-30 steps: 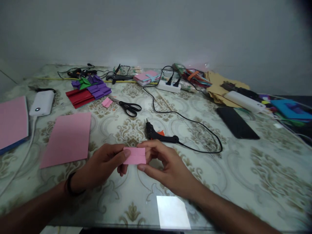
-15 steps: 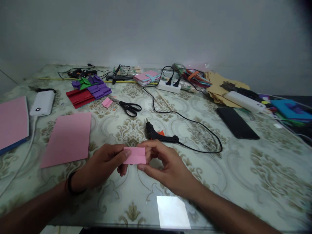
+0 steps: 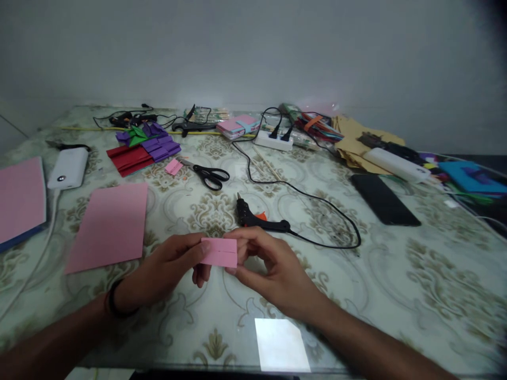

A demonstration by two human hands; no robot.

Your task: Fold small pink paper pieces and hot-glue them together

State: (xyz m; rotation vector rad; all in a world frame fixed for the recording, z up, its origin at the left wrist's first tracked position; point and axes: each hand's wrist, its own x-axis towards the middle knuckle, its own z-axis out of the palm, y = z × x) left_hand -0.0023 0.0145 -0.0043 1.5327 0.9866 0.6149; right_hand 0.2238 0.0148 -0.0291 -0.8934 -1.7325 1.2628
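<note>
Between my two hands is a small folded pink paper piece [image 3: 221, 253], held above the table with a crease or seam running across its middle. My left hand [image 3: 174, 266] pinches its left end, thumb on top and fingers behind. At the right end, my right hand [image 3: 273, 264] grips the top and bottom edges between fingers and thumb. Just beyond lies a black hot glue gun [image 3: 261, 219], nozzle to the left, with an orange trigger. A pink paper sheet [image 3: 111, 227] rests left of my left hand. Black-handled scissors [image 3: 209, 175] lie farther back, near a small pink piece [image 3: 174, 167].
Folded red paper [image 3: 129, 159] and purple paper [image 3: 162, 145] lie at back left. A white power bank [image 3: 69, 168] stands near the left edge. The glue gun's cord loops to a white power strip [image 3: 274, 140]. A black phone [image 3: 384, 199] lies to the right.
The pink paper piece has tilted slightly in my fingers, its right end a touch lower, and the line across it shows more clearly. Both hands keep their grip.
</note>
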